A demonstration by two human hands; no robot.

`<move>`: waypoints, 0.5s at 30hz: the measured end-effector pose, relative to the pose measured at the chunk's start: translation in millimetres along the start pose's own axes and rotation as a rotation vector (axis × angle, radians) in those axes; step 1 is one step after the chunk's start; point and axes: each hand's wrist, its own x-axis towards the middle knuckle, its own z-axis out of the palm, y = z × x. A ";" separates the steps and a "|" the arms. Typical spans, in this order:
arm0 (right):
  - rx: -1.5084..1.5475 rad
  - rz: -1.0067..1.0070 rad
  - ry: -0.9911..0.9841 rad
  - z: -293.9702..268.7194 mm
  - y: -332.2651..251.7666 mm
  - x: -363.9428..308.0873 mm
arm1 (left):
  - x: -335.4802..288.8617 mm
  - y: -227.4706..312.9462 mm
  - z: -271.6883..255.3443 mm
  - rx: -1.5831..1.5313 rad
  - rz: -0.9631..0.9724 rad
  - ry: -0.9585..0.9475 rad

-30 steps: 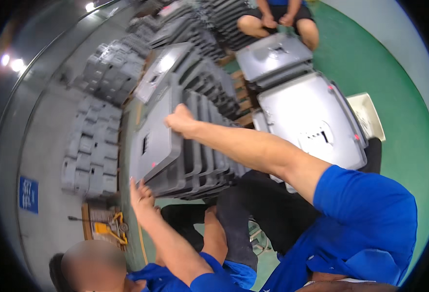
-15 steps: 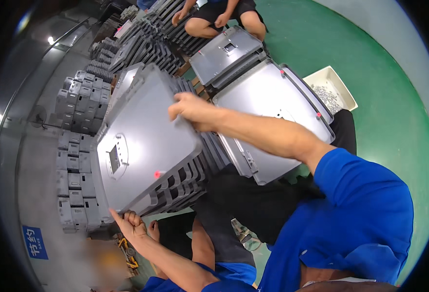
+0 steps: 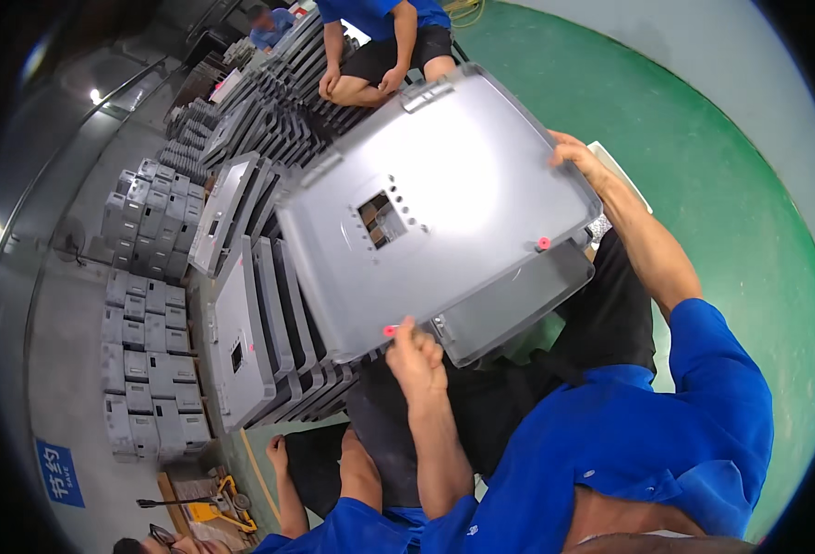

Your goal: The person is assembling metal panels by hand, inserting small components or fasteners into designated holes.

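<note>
A large grey metal panel [image 3: 481, 175] is held up at a slant in front of me. It has a square cut-out, a row of small round holes, hinges along its far left edge and two red plugs near its near edge. My right hand [image 3: 581, 162] grips its right edge. My left hand [image 3: 416, 365] is closed at the near edge beside a red plug, fingers curled. Below lies another grey panel [image 3: 518, 309], mostly covered by the held one.
To the left stands a leaning stack of similar panels [image 3: 241, 342]. Boxy grey parts [image 3: 149, 351] are piled beyond it. Seated people in blue are ahead and at lower left, near a yellow pallet jack [image 3: 218, 508]. A white bin [image 3: 621, 175] stands on the green floor [image 3: 703, 231].
Both hands and the panel have moved right, from above the left stack to over the lower panel. My view has shifted a little too.
</note>
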 end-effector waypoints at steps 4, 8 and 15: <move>-0.027 0.054 0.027 -49.2 40.4 -6.7 | 8.6 -49.6 -5.3 -0.013 -0.137 -0.014; -0.041 0.105 0.071 -79.7 77.7 -9.8 | 21.8 -87.3 -17.6 -0.031 -0.223 -0.002; -0.040 0.172 0.050 -82.2 98.9 -8.1 | 41.4 -132.7 -44.8 -0.109 -0.314 0.014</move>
